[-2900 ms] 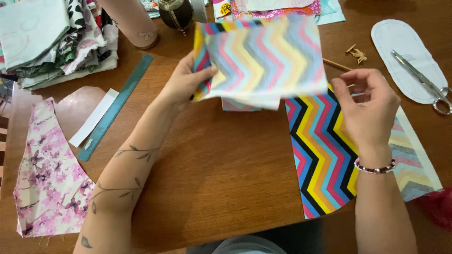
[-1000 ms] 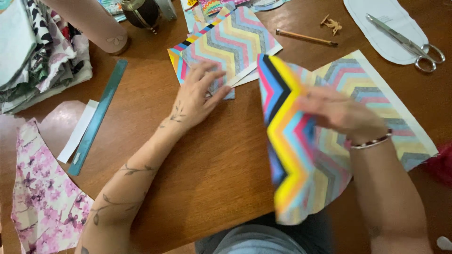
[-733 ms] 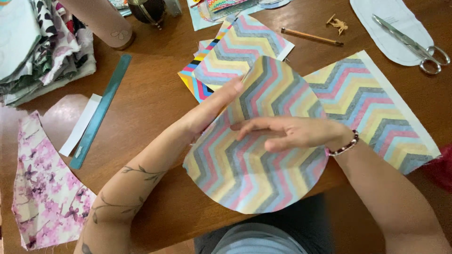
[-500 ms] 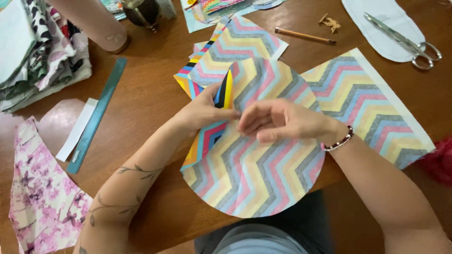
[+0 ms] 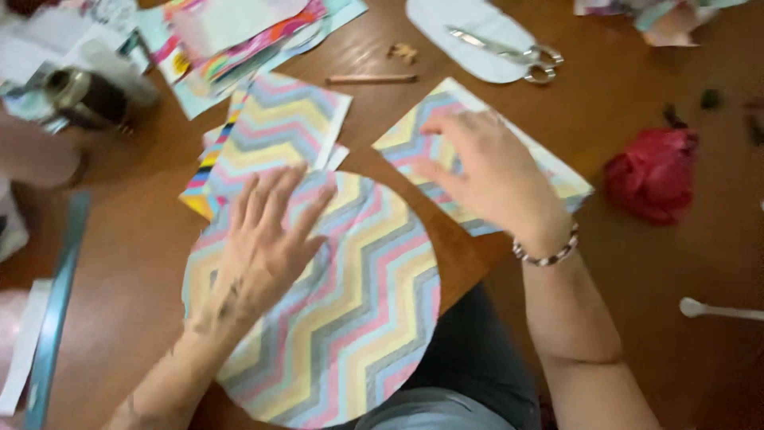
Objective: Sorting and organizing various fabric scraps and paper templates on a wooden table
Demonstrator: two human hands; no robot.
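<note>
Right hand (image 5: 485,171) shifted off the chevron fabric circle (image 5: 350,318) onto the rectangular chevron piece (image 5: 557,179), fingers spread flat, gripping nothing; left hand (image 5: 267,243) splayed, pinning circle smooth on the surface (image 5: 143,239).

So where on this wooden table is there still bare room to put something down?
Bare wood shows between the round chevron-print fabric piece and the teal ruler at the left edge, and right of the red crumpled cloth. The far edge is crowded: the stack of patterned papers, the pencil and the scissors.
</note>
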